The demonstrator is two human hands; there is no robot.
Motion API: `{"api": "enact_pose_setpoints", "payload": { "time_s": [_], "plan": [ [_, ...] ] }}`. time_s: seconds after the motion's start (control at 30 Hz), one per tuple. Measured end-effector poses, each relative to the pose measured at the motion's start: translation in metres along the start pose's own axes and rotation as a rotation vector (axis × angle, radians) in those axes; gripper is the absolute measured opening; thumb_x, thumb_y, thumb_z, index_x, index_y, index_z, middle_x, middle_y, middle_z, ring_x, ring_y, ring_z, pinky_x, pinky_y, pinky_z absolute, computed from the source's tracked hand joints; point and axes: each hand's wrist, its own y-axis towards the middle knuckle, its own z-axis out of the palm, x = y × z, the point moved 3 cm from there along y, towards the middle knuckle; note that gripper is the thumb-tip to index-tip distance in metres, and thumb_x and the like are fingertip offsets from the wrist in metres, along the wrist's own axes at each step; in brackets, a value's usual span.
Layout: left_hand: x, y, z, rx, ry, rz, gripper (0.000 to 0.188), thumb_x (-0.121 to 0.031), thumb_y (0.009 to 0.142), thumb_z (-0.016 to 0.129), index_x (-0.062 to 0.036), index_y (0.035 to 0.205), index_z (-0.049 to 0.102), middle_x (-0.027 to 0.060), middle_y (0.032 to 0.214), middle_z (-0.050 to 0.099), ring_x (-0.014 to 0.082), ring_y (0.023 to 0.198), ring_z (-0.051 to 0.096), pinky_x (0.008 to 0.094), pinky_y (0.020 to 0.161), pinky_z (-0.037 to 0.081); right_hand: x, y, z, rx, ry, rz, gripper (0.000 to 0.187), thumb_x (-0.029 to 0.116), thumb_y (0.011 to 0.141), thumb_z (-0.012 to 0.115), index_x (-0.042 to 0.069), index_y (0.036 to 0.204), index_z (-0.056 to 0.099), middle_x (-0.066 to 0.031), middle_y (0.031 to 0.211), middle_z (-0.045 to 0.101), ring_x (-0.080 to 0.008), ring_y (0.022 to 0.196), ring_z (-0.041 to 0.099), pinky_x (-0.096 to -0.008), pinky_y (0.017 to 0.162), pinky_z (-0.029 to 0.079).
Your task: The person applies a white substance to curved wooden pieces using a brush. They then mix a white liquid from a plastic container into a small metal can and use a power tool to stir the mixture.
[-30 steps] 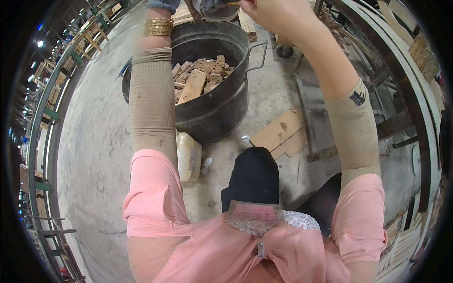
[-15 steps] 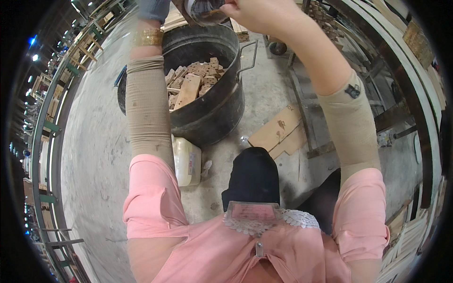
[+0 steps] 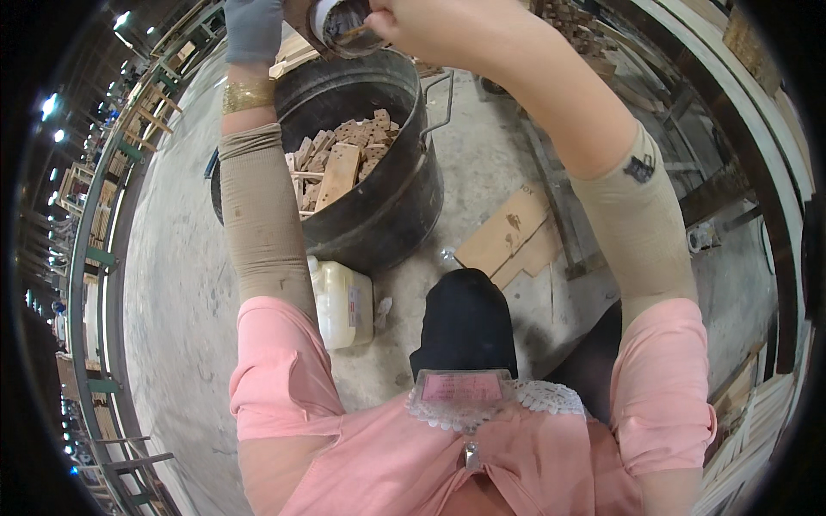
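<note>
- Concrete floor [image 3: 181,258] lies under a dark tub [image 3: 379,211] of wood blocks [image 3: 338,176].
- Near the top edge, my right hand [image 3: 417,30] pinches a thin stick [image 3: 354,32], long axis slanting down-left, pointing into a round container [image 3: 322,23].
- My left hand [image 3: 255,33], gloved: its grip I cannot tell.

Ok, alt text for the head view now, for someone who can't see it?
A bare right hand pinches a thin stick in a round container; the gray-gloved left hand is cut off at the top. Below, a black tub holds wooden blocks, near a pale jug and flattened cardboard.
</note>
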Motion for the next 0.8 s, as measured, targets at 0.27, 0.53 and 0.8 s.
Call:
{"api": "enact_pose_setpoints", "payload": {
  "time_s": [0.27, 0.53, 0.8],
  "plan": [
    [-0.001, 0.003, 0.01, -0.019, 0.088, 0.067, 0.017, 0.001, 0.081, 0.06, -0.0033, 0.098, 0.057, 0.0027, 0.097, 0.061, 0.0091, 0.088, 0.054, 0.0221, 0.079, 0.045, -0.008, 0.0, 0.019, 0.068, -0.004, 0.051, 0.024, 0.023, 0.078, 0.053, 0.003, 0.07, 0.064, -0.0184, 0.073, 0.063, -0.0327, 0.072, 0.063, -0.0416, 0.064, 0.05],
    [-0.004, 0.005, 0.011, -0.044, 0.109, 0.106, 0.016, 0.0, 0.081, 0.061, -0.0042, 0.097, 0.057, 0.0024, 0.097, 0.06, 0.0082, 0.088, 0.054, 0.021, 0.077, 0.045, -0.005, 0.004, 0.003, 0.039, 0.022, 0.036, 0.025, 0.022, 0.079, 0.051, 0.003, 0.07, 0.064, -0.0174, 0.072, 0.063, -0.0328, 0.071, 0.062, -0.0425, 0.065, 0.05],
    [-0.009, 0.002, 0.005, -0.024, 0.069, 0.095, 0.019, -0.001, 0.081, 0.061, -0.0027, 0.1, 0.057, 0.0048, 0.102, 0.061, 0.0097, 0.091, 0.055, 0.0223, 0.079, 0.045, -0.006, -0.004, 0.006, 0.023, 0.005, -0.018, 0.026, 0.024, 0.08, 0.051, 0.003, 0.07, 0.063, -0.0163, 0.072, 0.063, -0.0321, 0.072, 0.062, -0.0426, 0.065, 0.049]
  ]
}}
